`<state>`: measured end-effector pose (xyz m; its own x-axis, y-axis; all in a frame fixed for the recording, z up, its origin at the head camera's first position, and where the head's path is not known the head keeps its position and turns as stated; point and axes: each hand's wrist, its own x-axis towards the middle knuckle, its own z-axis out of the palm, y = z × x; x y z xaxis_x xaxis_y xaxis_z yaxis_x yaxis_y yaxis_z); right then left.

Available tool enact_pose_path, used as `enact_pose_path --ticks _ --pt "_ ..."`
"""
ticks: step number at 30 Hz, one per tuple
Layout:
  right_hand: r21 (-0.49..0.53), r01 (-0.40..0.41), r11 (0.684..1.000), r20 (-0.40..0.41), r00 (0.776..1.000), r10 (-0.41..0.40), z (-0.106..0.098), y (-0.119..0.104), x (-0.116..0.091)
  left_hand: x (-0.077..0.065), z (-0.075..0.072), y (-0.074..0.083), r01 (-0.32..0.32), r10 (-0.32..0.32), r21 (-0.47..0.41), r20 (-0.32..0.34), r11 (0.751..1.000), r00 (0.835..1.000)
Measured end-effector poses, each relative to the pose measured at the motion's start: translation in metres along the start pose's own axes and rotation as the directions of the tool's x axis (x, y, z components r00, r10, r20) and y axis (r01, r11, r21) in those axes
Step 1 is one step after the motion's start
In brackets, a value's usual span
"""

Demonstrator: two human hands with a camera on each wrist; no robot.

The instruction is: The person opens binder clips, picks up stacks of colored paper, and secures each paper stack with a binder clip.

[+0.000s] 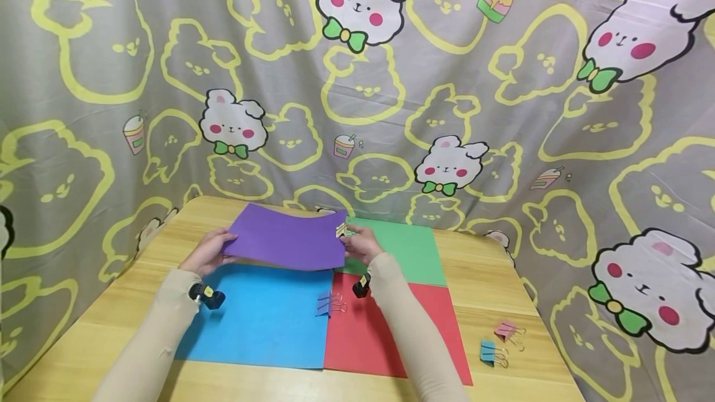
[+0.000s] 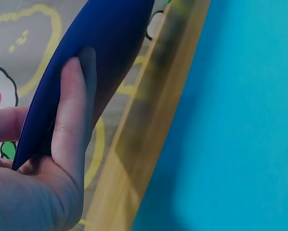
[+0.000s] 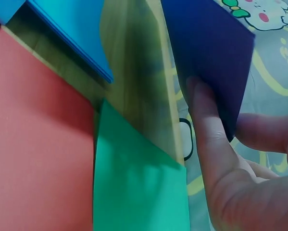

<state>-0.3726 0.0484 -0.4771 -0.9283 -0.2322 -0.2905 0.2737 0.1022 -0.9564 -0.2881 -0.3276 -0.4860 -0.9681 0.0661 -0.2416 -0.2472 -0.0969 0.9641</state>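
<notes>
Both hands hold a purple sheet (image 1: 287,234) of paper raised over the back left of the table, its surface bowed. My left hand (image 1: 209,252) pinches its left edge, thumb on one face and fingers on the other, as the left wrist view shows. At the opposite edge my right hand (image 1: 362,244) pinches the paper between thumb and fingers. A binder clip (image 1: 342,229) with pale wire handles shows at that edge, right by the right fingertips. Below lies a blue paper stack (image 1: 257,321), with a purple binder clip (image 1: 324,304) on its right edge.
Red paper (image 1: 380,334) lies right of the blue stack, and green paper (image 1: 402,247) lies behind the red. A pink binder clip (image 1: 506,329) and a teal binder clip (image 1: 488,352) rest on the wooden table (image 1: 497,278) at right. A patterned curtain (image 1: 380,141) hangs behind.
</notes>
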Motion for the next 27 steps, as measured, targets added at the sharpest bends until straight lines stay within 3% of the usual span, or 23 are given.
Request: enact_pose_path --ticks 10,19,27 --pt "-0.062 -0.032 0.998 0.012 0.999 0.033 0.006 0.004 0.001 0.002 -0.006 -0.008 0.022 -0.022 0.016 -0.008 1.000 1.000" --pt "-0.063 -0.082 0.995 0.029 0.996 0.084 0.010 0.006 0.001 0.005 -0.010 -0.013 0.035 -0.033 0.142 -0.018 0.989 0.999" --pt "-0.050 -0.076 0.996 0.079 0.994 0.079 0.013 0.002 0.001 0.004 -0.012 -0.007 0.089 -0.073 0.234 -0.078 0.968 0.994"
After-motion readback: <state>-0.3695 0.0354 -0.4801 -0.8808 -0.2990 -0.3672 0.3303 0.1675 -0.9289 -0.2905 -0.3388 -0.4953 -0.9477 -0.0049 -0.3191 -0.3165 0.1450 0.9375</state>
